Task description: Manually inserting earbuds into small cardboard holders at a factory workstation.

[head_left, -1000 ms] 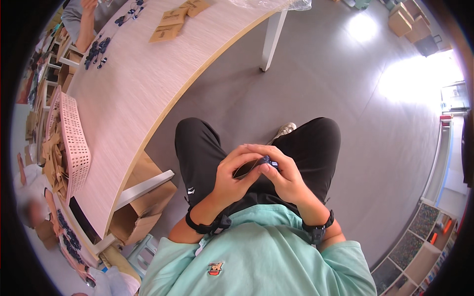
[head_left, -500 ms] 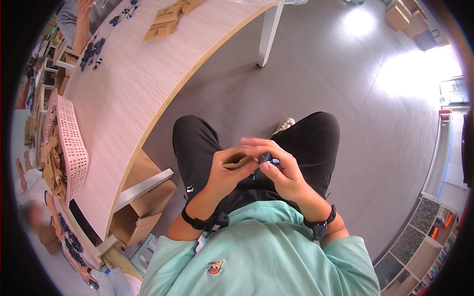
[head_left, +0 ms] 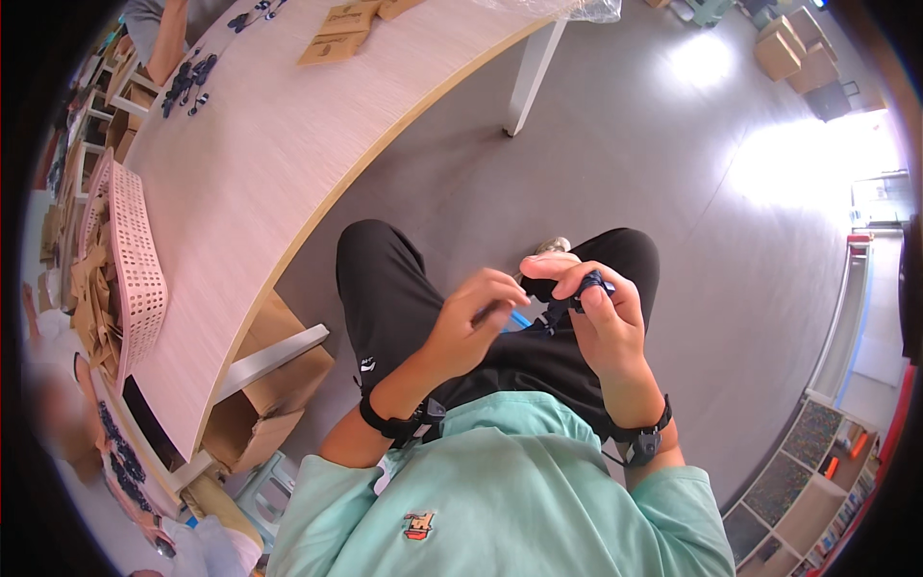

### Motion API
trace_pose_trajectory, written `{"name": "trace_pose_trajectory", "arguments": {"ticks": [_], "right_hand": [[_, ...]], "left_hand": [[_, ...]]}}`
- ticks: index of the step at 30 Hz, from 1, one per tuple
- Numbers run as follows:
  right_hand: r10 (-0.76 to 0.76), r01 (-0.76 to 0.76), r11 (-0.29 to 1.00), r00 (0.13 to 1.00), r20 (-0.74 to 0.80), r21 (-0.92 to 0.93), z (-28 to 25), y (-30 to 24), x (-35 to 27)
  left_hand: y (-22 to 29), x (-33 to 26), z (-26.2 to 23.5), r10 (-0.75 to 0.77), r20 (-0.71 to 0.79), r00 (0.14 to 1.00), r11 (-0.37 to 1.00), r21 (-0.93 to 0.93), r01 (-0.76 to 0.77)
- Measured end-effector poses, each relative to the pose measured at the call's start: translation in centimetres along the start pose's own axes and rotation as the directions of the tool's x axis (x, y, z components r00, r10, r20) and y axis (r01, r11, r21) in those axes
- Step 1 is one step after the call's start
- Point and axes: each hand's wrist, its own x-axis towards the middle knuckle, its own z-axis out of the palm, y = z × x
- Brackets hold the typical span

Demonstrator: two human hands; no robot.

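Note:
Above my lap, my right hand pinches a small dark blue bundle between thumb and fingers. A dark, knotted-looking part of it hangs down beside the palm; its exact kind does not show. Just to the left, my left hand is bent with fingers and thumb drawn together around something thin and dark, mostly hidden by the fingers. A bright blue strip shows between the two hands. The hands are apart.
On the pale table at left lie dark blue bundles and brown paper packets. A pink basket holds brown paper pieces. Cardboard boxes stand beneath the table. Other people sit at far left.
My hands have moved apart, the right one rightward with the dark blue bundle. The open brown paper packet seen in my left hand no longer shows clearly.

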Motion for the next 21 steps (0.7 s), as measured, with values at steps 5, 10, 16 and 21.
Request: {"name": "trace_pose_trajectory", "arguments": {"ticks": [5, 10, 16, 21], "right_hand": [[0.004, -0.005, 1.0, 1.0, 0.02, 0.009, 0.7, -0.2, 0.4], [0.04, -0.042, 0.998, 0.998, -0.046, -0.042, 1.5, 0.2, 0.9], [0.034, -0.041, 0.995, 0.996, -0.083, -0.094, 1.0, 0.6, 1.2], [0.104, -0.108, 0.994, 0.989, -0.105, -0.031, 1.1, 0.5, 1.3]], "left_hand": [[0.2, -0.3, 2.0, -0.139, 0.124, 0.983, 0.99, -0.003, 0.14], [-0.9, -0.9, 2.4, -0.206, 0.264, 0.942, 0.895, -0.339, 0.29], [-0.5, -1.6, 1.6, -0.255, 0.317, 0.913, 0.729, -0.557, 0.397], [-1.0, -2.1, 1.6, -0.243, 0.297, 0.924, 0.693, -0.613, 0.379]]}}
